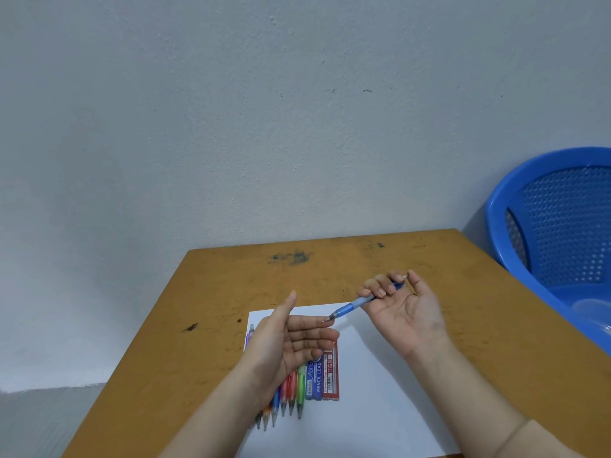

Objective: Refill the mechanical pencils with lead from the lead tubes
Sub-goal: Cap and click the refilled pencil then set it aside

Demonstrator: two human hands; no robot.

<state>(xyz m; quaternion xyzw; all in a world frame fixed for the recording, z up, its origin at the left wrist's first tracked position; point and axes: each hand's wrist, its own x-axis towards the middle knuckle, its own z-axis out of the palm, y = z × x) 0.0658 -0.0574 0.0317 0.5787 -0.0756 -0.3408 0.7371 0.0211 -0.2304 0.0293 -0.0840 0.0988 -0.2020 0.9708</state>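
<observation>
One slim, translucent blue pencil is gripped by the right hand's curled fingers; the left hand's fingers lie straight.

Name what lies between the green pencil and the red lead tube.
The blue lead tube lies between the green pencil and the red lead tube, seen in the head view.

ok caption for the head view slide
Right hand holds a blue mechanical pencil, tip toward the open left hand, above white paper.

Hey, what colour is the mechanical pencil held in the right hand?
Blue: the mechanical pencil gripped by the right hand, clearest in the head view.
</observation>
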